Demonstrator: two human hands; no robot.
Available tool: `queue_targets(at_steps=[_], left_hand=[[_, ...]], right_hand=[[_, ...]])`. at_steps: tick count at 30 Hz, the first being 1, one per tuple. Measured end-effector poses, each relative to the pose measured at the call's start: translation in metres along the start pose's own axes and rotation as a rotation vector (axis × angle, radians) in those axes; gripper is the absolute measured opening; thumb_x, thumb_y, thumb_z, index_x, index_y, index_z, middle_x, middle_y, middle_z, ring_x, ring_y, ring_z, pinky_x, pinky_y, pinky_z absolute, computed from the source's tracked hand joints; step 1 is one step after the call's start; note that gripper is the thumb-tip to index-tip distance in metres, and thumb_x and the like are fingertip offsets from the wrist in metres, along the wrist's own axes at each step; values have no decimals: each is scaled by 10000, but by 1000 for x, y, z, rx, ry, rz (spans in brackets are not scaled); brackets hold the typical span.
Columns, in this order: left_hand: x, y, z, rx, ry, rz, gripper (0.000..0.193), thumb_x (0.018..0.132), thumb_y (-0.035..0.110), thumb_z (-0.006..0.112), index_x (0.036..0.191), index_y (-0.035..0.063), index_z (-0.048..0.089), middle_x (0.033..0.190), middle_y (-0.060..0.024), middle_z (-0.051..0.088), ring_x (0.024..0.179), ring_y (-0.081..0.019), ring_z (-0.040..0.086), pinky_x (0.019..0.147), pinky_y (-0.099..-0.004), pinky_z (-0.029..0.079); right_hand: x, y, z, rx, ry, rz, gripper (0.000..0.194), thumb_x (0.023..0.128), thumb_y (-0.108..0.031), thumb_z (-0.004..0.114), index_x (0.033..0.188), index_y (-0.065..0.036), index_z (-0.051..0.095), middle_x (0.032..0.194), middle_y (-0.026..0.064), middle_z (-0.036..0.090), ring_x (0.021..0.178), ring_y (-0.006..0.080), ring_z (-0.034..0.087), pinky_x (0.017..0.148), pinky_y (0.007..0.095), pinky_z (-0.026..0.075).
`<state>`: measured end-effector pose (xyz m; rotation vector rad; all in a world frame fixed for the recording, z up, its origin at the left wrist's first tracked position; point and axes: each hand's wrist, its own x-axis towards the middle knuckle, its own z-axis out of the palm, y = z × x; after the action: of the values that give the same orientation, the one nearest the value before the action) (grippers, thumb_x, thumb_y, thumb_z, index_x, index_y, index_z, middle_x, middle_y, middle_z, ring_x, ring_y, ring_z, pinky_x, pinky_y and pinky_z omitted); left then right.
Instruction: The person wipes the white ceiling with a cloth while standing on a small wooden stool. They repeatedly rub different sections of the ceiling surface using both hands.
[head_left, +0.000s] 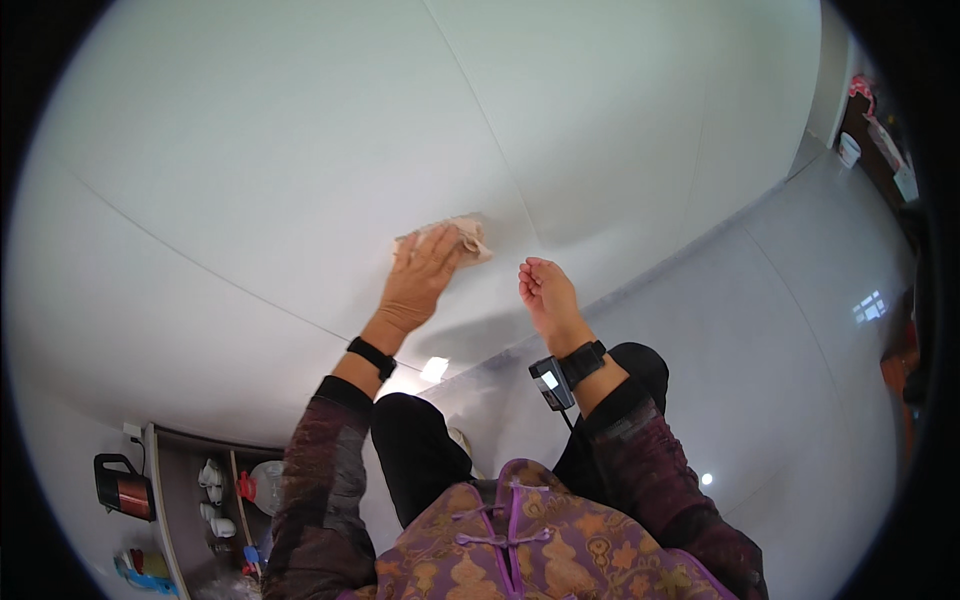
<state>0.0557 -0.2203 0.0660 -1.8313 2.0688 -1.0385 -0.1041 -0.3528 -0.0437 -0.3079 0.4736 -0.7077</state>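
Note:
My left hand (421, 277) lies with fingers spread over a folded beige cloth (472, 234), pressing it against the pale tiled wall (300, 187). Part of the cloth is hidden beneath the palm and fingers. To the right, my right hand (547, 292) hangs apart from the wall tiles with its fingers curled in, and nothing shows in it. A black band (373, 358) circles the left wrist. On the right wrist sits a strapped device (553, 382) with a cable running down from it.
Glossy grey floor (750, 337) meets the wall along a slanting edge. At lower left stand an open cabinet (180, 480) with white cups (210, 476), a plastic jug (264, 486) and an electric kettle (124, 487). A white tub (848, 150) is at far right.

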Motion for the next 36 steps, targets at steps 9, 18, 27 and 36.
queue_targets(at_steps=[9,18,27,36], left_hand=[[33,-123,-93,329,424,-399,555,835,23,581,1369,172,541,1484,-114,440,1375,-300,403,1088,-550,278],[60,-15,-22,-131,405,-370,561,803,-2,570,1348,126,553,1430,-151,486,1332,-363,437,1028,-532,340],[14,81,18,-855,-22,-199,473,860,47,597,1328,43,524,1452,-166,446,1347,-355,401,1090,-483,312],[-105,39,9,-1050,-497,-300,407,868,143,647,1244,33,536,1225,-166,603,1085,-347,594,942,-450,463]], right_hand=[[0,0,-2,-54,-44,12,165,949,-108,532,1087,-30,573,974,52,617,881,134,583,807,253,500],[-19,-13,30,-81,-554,-16,472,992,-384,552,1329,-59,493,1304,81,542,1203,209,506,1000,380,440],[-5,7,5,11,-131,126,317,1039,-335,462,1276,-137,532,1214,9,585,1051,140,556,861,314,449],[-11,-163,133,-412,-241,-1427,365,1038,-171,485,1349,11,424,1323,102,523,1163,210,541,1016,347,432]])
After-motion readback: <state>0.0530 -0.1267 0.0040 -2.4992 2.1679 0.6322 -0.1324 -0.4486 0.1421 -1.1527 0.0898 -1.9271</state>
